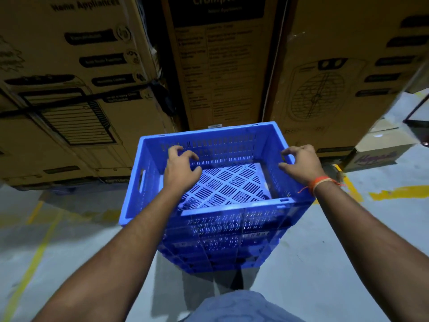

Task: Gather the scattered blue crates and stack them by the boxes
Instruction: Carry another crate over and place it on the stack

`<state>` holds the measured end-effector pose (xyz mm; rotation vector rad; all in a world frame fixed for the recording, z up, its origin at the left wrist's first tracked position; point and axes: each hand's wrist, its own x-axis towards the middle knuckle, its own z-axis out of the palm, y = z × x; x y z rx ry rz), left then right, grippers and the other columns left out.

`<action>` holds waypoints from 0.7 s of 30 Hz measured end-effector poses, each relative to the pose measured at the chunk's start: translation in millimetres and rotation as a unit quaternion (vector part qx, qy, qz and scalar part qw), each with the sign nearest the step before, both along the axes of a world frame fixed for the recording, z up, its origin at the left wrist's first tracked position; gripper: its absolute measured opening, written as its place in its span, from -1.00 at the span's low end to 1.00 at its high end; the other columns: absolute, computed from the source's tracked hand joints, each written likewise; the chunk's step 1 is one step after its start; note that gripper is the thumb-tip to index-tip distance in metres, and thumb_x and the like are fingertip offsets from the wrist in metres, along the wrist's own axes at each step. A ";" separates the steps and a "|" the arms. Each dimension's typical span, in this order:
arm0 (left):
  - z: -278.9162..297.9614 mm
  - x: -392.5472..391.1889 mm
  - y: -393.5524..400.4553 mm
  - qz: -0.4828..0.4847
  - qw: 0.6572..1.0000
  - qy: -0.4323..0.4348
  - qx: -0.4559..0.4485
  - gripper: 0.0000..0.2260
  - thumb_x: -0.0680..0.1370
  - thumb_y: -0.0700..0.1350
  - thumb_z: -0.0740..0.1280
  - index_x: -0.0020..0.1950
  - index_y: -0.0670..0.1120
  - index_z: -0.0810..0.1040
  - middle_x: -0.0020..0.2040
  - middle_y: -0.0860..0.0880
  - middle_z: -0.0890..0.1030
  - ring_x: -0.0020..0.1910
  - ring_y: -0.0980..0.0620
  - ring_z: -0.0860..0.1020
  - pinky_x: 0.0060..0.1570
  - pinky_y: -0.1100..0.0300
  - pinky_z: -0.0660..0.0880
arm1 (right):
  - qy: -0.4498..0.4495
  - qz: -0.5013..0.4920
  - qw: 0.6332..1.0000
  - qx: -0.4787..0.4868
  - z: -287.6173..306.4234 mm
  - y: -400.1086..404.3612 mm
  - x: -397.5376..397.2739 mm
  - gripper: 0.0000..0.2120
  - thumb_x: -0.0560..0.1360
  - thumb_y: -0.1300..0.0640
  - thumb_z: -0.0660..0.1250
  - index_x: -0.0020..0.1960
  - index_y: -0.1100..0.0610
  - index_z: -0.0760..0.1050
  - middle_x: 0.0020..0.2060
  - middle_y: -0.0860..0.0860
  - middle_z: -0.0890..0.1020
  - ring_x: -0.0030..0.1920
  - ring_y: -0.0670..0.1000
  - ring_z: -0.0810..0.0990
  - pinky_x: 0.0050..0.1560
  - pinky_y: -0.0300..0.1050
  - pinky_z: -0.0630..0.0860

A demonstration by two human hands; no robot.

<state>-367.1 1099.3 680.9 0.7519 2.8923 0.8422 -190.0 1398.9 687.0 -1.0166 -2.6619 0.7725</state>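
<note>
A stack of blue slotted crates (216, 231) stands on the grey floor right in front of tall cardboard boxes (222, 66). The top crate (148, 168) is empty and sits a little askew on the ones below. My left hand (180, 170) hovers over the top crate's inside near its left wall, fingers curled and apart, holding nothing. My right hand (301, 162) hangs over the crate's right rim, fingers spread, touching nothing that I can see.
Large brown appliance cartons (69, 94) fill the back from left to right. A smaller carton (380, 154) lies on the floor at the right. Yellow floor lines (32, 263) run along the left and right of the stack.
</note>
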 end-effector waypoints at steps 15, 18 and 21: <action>22.4 69.8 88.6 -0.291 0.950 -0.072 0.088 -0.82 0.50 -0.11 0.43 0.09 0.03 0.63 0.20 -0.02 0.51 -0.14 0.14 0.64 -0.14 0.45 0.40 | 0.127 -0.185 0.972 -0.063 1.9 -52.1 155.7 -0.68 0.46 0.08 0.42 0.20 0.10 0.60 0.13 0.05 0.52 -0.05 0.00 0.65 -0.03 -0.23 0.52; 23.5 111.3 114.4 -0.384 0.912 -0.077 0.126 -0.81 0.49 -0.16 0.42 0.09 -0.01 0.64 0.14 0.02 0.51 -0.11 0.16 0.64 -0.13 0.57 0.39 | 0.112 -0.247 0.960 -0.076 -5.6 -76.3 209.5 -0.70 0.47 0.03 0.42 0.20 0.01 0.59 0.15 0.03 0.46 -0.16 -0.12 0.64 0.06 -0.23 0.48; 13.5 166.1 138.5 -0.477 0.861 -0.103 0.142 -0.82 0.48 -0.15 0.40 0.06 0.00 0.64 0.13 0.04 0.49 -0.18 0.18 0.63 -0.12 0.51 0.42 | 0.085 -0.316 0.940 -0.098 -16.9 -100.7 268.0 -0.70 0.47 0.03 0.42 0.19 -0.02 0.59 0.14 0.03 0.45 -0.21 -0.17 0.62 0.07 -0.22 0.44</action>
